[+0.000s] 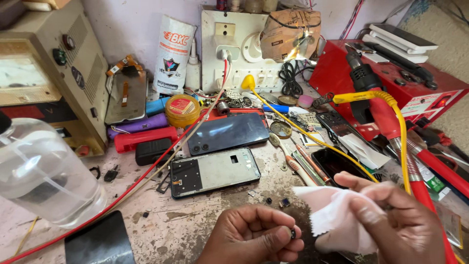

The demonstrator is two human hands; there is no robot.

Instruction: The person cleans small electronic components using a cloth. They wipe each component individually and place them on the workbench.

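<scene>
My left hand (254, 237) is at the bottom centre, fingers curled around a tiny dark part (292, 233) pinched at its fingertips. My right hand (393, 222) is at the bottom right, pinching a pale pink cloth (337, 215) that drapes toward the small part. The two hands nearly touch above the worn bench. An opened phone frame (215, 172) lies flat just beyond the left hand. A dark phone back cover (228, 132) lies behind it.
A clear plastic bottle (44, 176) stands at the left. A red hot-air tool (386, 117) with a yellow cable (312, 137) crosses the right side. Screwdrivers (303, 164), a yellow tin (181, 110), a wall socket board (234, 49), a red box (391, 73) and small loose parts crowd the bench.
</scene>
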